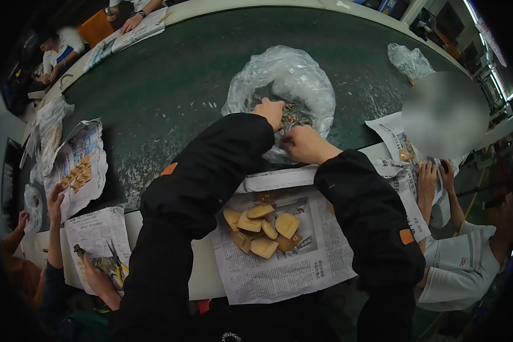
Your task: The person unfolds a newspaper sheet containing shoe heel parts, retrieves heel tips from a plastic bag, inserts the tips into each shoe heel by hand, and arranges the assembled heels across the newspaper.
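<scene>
tan pieces (249,222) are heaped on newspaper (285,279); small parts (291,117) are ringed by a plastic bag (316,91), where left hand (272,113) and right hand (309,144) are lowered, apart, their grip hidden.

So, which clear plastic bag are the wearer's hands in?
The large middle bag, spread open; left hand and right hand reach in. The upper-right bag and left-side bags are apart.

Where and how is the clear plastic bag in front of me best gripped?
Probably by the bunched rim of the bag on its right side, the right hand coming in from the right. The film gathers there in a raised fold around the small brown pieces, and nothing covers that outer edge.
</scene>
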Available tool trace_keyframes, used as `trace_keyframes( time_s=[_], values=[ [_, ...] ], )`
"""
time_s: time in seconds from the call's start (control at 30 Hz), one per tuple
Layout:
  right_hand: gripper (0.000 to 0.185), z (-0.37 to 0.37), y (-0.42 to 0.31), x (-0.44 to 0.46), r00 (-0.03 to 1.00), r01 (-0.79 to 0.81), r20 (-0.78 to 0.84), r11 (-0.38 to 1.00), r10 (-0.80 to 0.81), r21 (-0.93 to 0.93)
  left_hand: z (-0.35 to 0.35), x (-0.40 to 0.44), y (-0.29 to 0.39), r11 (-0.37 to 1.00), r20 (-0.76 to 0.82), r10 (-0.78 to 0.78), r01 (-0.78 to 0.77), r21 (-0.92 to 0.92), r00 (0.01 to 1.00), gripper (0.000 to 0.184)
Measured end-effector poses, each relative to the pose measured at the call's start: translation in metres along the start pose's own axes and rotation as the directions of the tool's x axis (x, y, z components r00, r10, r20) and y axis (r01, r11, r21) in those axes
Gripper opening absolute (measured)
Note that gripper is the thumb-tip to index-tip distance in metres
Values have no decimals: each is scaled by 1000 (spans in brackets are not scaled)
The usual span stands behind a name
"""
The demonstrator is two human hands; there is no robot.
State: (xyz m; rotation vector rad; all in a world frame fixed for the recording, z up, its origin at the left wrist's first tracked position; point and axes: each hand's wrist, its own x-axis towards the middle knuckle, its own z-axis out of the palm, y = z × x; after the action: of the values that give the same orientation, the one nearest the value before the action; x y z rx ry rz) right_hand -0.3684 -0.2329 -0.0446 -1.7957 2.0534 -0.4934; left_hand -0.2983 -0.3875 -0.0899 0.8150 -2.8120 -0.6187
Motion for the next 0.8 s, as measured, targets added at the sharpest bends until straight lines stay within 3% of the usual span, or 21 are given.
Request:
trace_keyframes(
  time_s=[0.07, 0.1, 0.13, 0.17, 0.2, 0.23, 0.3, 0.33, 0.37, 0.43, 0.5, 0.57, 0.6, 0.63, 0.67, 0.73, 0.77, 0.8],
  values=[
    [24, -8, -15, 2, 1000, 13, -26, 1000, -13, 0, 4, 7, -6, 999, -16, 44, -44, 12, 999, 28],
    [24, -9, -22, 0, 997, 15, -75, 997, -9, 76, -4, 7, -7, 989, 70, 128, -133, 64, 989, 21],
    [25, -19, -18, -13, 991, -21, -131, 992, 38, 128, -17, 3, -1, 985, 79, 122, -131, 113, 989, 21],
    [25, -21, -18, -17, 983, 53, -180, 995, -37, 85, -7, 13, -14, 985, 89, 105, -115, 127, 991, 22],
    [25, -22, -22, -24, 968, 67, -251, 986, -27, 152, -7, 12, -20, 965, 64, 212, -219, 142, 975, 23],
    [24, -30, -32, -30, 971, 47, -240, 982, -1, 183, -17, 6, -12, 975, 116, 153, -170, 146, 981, 27],
    [21, -27, -40, -35, 932, 137, -361, 961, -43, 239, -11, 2, -13, 996, 42, 80, -81, 38, 996, 34],
    [19, -29, -48, -39, 931, 134, -366, 943, -13, 306, -2, 6, -24, 985, -48, 165, -162, 61, 985, 35],
    [18, -30, -54, -43, 924, 147, -382, 936, -15, 320, 4, 23, -42, 975, 45, 222, -222, 4, 974, 32],
    [18, -29, -63, -48, 914, 162, -406, 928, -13, 334, 5, 34, -53, 952, 35, 305, -306, 13, 952, 21],
    [17, -27, -66, -54, 881, 206, -472, 863, 43, 462, -3, 32, -43, 975, 9, 195, -192, -112, 981, 16],
    [19, -24, -63, -57, 833, 207, -548, 876, 76, 436, -8, 36, -46, 964, -33, 245, -247, -101, 969, 16],
    [22, -25, -64, -60, 858, 144, -430, 673, 280, 725, -18, 34, -41, 964, -14, 249, -250, -87, 968, 17],
    [26, -26, -62, -60, 871, 83, -251, 377, 421, 922, -22, 41, -47, 968, 35, 247, -245, -48, 968, 18],
    [26, -27, -58, -60, 860, 96, -267, 375, 435, 922, -25, 53, -55, 963, 43, 268, -267, -40, 962, 18],
    [32, -18, -44, -54, 857, 112, -44, -102, 513, 988, -35, 57, -58, 954, 155, 123, -74, -291, 980, 16],
    [36, -10, -37, -46, 849, 133, -16, -185, 528, 974, -44, 52, -53, 951, 123, 95, -54, -305, 988, 15],
    [38, -7, -33, -39, 829, 133, 18, -229, 559, 964, -51, 55, -53, 921, 204, 60, 25, -388, 977, 15]
  ],
)
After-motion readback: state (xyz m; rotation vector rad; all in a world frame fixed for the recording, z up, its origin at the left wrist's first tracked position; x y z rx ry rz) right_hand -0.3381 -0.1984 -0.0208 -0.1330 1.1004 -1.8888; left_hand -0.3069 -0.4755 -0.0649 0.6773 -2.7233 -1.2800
